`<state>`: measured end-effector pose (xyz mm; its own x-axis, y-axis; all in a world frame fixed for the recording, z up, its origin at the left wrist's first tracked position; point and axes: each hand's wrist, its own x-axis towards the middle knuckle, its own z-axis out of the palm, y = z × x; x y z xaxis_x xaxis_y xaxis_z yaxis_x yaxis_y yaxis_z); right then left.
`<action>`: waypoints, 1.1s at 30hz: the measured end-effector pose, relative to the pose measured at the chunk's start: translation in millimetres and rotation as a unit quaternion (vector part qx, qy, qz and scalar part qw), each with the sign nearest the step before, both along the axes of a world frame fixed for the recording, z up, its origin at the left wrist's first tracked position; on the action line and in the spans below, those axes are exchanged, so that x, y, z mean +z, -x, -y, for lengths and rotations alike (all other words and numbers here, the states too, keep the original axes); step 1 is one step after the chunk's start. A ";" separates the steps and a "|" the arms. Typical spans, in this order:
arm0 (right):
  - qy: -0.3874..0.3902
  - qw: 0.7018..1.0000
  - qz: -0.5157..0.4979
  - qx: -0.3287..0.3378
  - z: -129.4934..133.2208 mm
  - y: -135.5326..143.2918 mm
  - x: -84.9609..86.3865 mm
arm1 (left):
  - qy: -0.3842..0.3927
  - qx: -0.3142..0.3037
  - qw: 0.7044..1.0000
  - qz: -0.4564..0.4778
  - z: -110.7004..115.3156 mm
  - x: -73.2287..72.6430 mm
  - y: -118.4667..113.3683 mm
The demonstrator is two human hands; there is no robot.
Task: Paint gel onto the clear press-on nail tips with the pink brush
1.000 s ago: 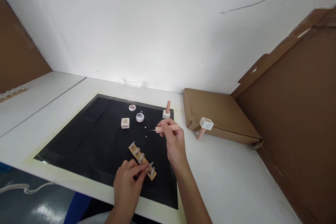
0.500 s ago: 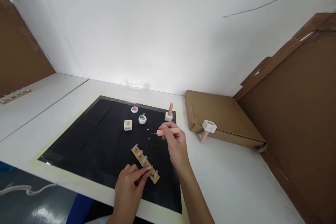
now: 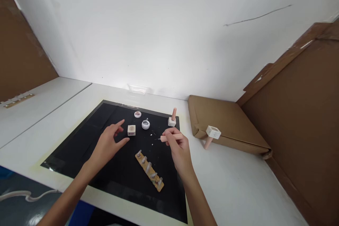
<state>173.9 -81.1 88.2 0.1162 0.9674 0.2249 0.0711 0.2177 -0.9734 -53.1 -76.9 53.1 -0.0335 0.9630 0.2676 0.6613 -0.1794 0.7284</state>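
Observation:
My right hand (image 3: 178, 147) pinches a pink nail polish cap (image 3: 172, 137) whose thin dark brush tip (image 3: 158, 139) points left over the black mat. My left hand (image 3: 107, 143) is open, thumb and fingers apart, just left of a square white bottle (image 3: 131, 130) with a round mark on top; a small gap seems to separate them. Below both hands lies a wooden nail tip stand (image 3: 149, 171) carrying several clear nail tips. A small round white pot (image 3: 145, 124) with a silvery inside sits behind the brush, and a round white lid (image 3: 137, 114) lies farther back.
A white bottle with a pink cap (image 3: 172, 121) stands at the black mat's (image 3: 79, 141) back right. Another white bottle (image 3: 213, 132), its pink cap downward, leans by the cardboard box (image 3: 230, 116). A second nail tip stand (image 3: 19, 100) lies far left. White flecks dot the mat.
My left hand has let go of the nail tip on the stand and moved up and left, opening beside the square bottle. The right hand still holds the brush cap; the view has shifted slightly.

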 end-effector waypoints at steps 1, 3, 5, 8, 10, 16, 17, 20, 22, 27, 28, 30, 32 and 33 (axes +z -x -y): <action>0.000 1.000 0.005 -0.001 -0.5 0.2 -0.4 | 0.023 -0.037 0.999 0.006 -12.6 -0.1 -0.2; 0.000 1.000 0.015 -0.004 -1.2 0.4 -1.2 | 0.058 -0.096 0.994 0.014 -32.5 -2.5 -1.9; -0.001 1.000 0.025 -0.006 -1.5 0.3 -1.9 | 0.080 -0.130 0.988 0.022 -45.2 -5.2 -3.6; -0.007 0.999 0.042 -0.006 -1.5 -0.4 -2.9 | 0.107 -0.158 0.980 0.050 -56.0 -6.0 -5.0; -0.013 0.998 0.054 -0.005 -1.3 -0.7 -3.4 | 0.120 -0.168 0.975 0.085 -61.6 -3.9 -6.0; -0.039 0.995 0.096 0.003 3.3 2.9 -2.0 | 0.170 -0.215 0.923 0.270 -71.3 9.7 -16.5; -0.046 0.994 0.102 0.006 4.9 4.0 -1.6 | 0.176 -0.226 0.910 0.301 -70.0 11.7 -18.6; -0.111 0.985 0.130 0.026 10.1 7.8 -0.9 | 0.196 -0.254 0.870 0.375 -62.1 14.7 -22.8; -0.168 0.974 0.148 0.038 12.9 10.2 -1.4 | 0.208 -0.263 0.850 0.407 -56.1 14.2 -23.5; -0.224 0.957 0.174 0.052 15.8 13.5 -5.2 | 0.258 -0.279 0.764 0.521 -47.4 12.8 -23.0; -0.228 0.956 0.179 0.052 16.1 13.8 -6.0 | 0.267 -0.279 0.750 0.537 -46.6 13.1 -23.0; -0.233 0.954 0.184 0.048 16.4 14.1 -7.0 | 0.281 -0.279 0.737 0.549 -45.3 13.7 -23.1; -0.235 0.953 0.187 0.044 16.6 14.3 -7.5 | 0.291 -0.283 0.727 0.554 -44.3 13.9 -23.0; -0.235 0.952 0.188 0.043 16.6 14.4 -7.6 | 0.295 -0.286 0.722 0.557 -43.8 13.8 -22.8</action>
